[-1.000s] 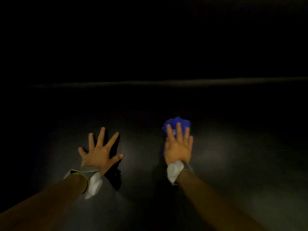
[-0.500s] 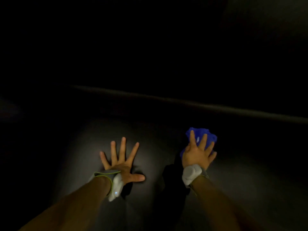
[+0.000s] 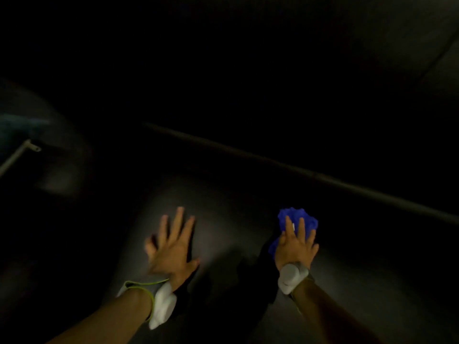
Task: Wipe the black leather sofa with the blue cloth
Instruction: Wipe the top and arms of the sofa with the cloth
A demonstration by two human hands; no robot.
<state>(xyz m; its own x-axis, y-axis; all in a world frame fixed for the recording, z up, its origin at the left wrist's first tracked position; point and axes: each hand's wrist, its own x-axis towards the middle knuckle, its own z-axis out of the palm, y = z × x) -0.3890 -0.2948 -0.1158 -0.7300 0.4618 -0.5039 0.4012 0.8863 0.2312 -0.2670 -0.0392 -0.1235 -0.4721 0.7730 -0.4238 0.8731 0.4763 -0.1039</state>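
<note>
Pressing blue cloth (image 3: 299, 219) onto sofa (image 3: 223, 207), right hand (image 3: 295, 247).

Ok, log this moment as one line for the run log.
task: wipe sofa | right hand: flat, pressing blue cloth on black leather sofa | left hand: open, fingers spread

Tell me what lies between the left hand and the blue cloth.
Only bare black leather sofa shows between the left hand and the crumpled blue cloth, in the head view.
</note>
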